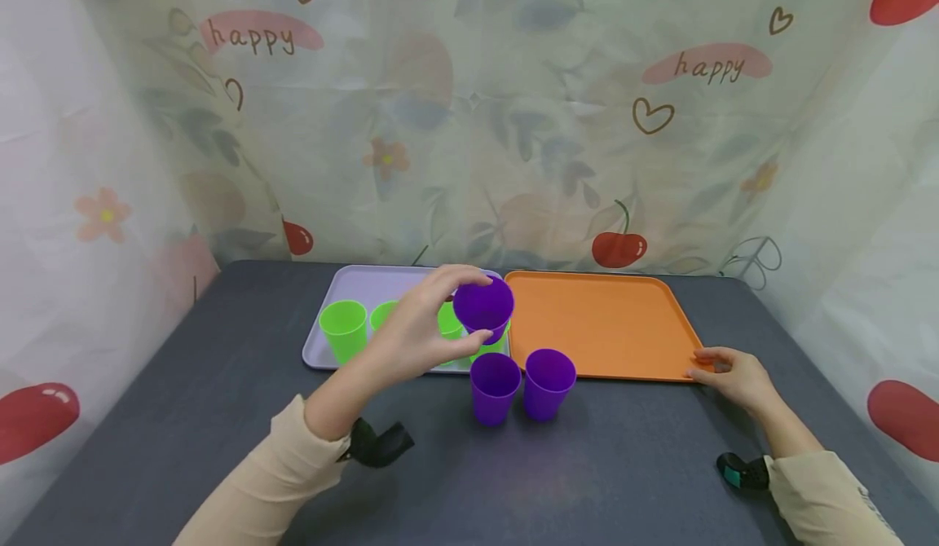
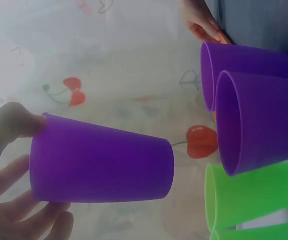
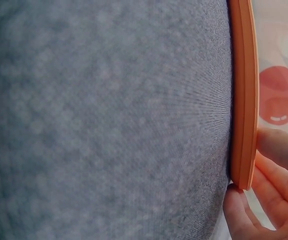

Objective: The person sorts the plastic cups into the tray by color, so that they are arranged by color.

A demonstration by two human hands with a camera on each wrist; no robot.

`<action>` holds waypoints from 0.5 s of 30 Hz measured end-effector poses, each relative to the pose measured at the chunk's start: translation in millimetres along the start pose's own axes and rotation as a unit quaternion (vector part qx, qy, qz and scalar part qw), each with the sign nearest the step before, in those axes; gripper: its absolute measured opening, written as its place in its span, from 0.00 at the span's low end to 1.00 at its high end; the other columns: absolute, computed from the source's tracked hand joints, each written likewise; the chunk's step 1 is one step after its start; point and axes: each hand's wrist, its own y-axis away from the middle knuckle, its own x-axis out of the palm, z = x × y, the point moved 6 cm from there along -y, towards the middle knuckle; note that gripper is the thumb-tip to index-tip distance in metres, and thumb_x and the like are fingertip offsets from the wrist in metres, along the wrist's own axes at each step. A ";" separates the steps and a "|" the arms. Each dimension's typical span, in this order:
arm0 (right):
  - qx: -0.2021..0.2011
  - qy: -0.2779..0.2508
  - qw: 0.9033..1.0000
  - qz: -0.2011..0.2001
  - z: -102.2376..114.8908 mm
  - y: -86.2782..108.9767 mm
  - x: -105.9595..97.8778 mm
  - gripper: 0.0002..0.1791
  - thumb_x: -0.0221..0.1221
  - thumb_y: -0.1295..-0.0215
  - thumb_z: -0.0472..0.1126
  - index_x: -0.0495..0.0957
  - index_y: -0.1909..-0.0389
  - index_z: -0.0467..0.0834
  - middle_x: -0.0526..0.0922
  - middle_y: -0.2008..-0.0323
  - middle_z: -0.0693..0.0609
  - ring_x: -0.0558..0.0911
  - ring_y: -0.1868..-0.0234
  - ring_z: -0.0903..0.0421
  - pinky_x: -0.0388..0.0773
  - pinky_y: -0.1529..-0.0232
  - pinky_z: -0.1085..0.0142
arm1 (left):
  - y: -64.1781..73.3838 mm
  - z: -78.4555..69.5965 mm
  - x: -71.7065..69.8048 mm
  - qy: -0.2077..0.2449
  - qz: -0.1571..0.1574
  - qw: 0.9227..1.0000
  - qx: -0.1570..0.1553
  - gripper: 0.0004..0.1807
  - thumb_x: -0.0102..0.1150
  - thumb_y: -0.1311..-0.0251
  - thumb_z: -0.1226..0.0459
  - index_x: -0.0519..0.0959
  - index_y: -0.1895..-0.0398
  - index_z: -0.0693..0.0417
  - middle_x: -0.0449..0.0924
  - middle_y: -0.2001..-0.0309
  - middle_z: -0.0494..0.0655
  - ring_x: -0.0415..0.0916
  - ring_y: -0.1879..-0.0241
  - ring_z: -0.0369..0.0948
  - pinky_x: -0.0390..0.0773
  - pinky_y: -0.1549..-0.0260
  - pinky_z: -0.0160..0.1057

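One purple cup [image 1: 484,311] is held near its open end by the left hand [image 1: 411,330], while the right hand [image 1: 739,379] pinches the orange tray [image 1: 601,326] at its near right corner.

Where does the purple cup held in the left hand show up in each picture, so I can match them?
Head: the held purple cup is slightly right of and below centre.
Left wrist: left of centre, sideways in the left hand.
Right wrist: not in it.
Shared landmark: the right hand at the orange tray, in all three.
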 end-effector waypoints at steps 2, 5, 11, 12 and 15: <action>-0.001 -0.001 1.000 0.000 0.1 0.1 0.4 0.32 0.60 0.39 0.50 0.70 0.44 0.28 0.73 0.46 0.28 0.73 0.48 0.32 0.77 0.54 0.49 | -5.6 -0.4 5.0 0.008 0.007 1.000 0.001 0.25 0.68 0.52 0.64 0.73 0.48 0.54 0.74 0.45 0.47 0.72 0.46 0.40 0.76 0.50 0.39; 0.000 -0.002 1.000 0.001 0.3 0.2 0.4 0.32 0.60 0.39 0.49 0.70 0.44 0.28 0.73 0.46 0.28 0.73 0.48 0.32 0.77 0.54 0.50 | -13.6 1.0 13.8 0.008 0.022 1.000 -0.002 0.24 0.67 0.52 0.64 0.73 0.49 0.54 0.73 0.45 0.47 0.72 0.47 0.40 0.76 0.51 0.38; 0.005 -0.003 1.000 0.004 0.5 0.7 -0.8 0.32 0.60 0.39 0.50 0.70 0.44 0.29 0.73 0.46 0.28 0.72 0.48 0.32 0.76 0.54 0.49 | -27.8 10.2 31.7 0.012 0.051 0.998 -0.024 0.22 0.67 0.52 0.64 0.72 0.52 0.54 0.73 0.46 0.47 0.72 0.49 0.40 0.76 0.50 0.40; 0.005 -0.003 1.000 0.004 0.7 0.8 -0.9 0.32 0.60 0.39 0.50 0.70 0.44 0.29 0.73 0.46 0.28 0.72 0.48 0.32 0.76 0.54 0.49 | -30.2 12.3 35.1 0.011 0.058 0.998 -0.028 0.22 0.67 0.51 0.64 0.72 0.52 0.54 0.73 0.46 0.47 0.72 0.49 0.40 0.75 0.49 0.41; 0.002 -0.004 1.000 0.004 1.2 1.3 -0.9 0.32 0.60 0.39 0.50 0.70 0.44 0.28 0.73 0.46 0.28 0.72 0.48 0.32 0.76 0.54 0.49 | -37.4 18.8 44.9 0.012 0.080 0.996 -0.044 0.22 0.67 0.51 0.62 0.72 0.52 0.54 0.73 0.48 0.47 0.71 0.49 0.41 0.74 0.47 0.43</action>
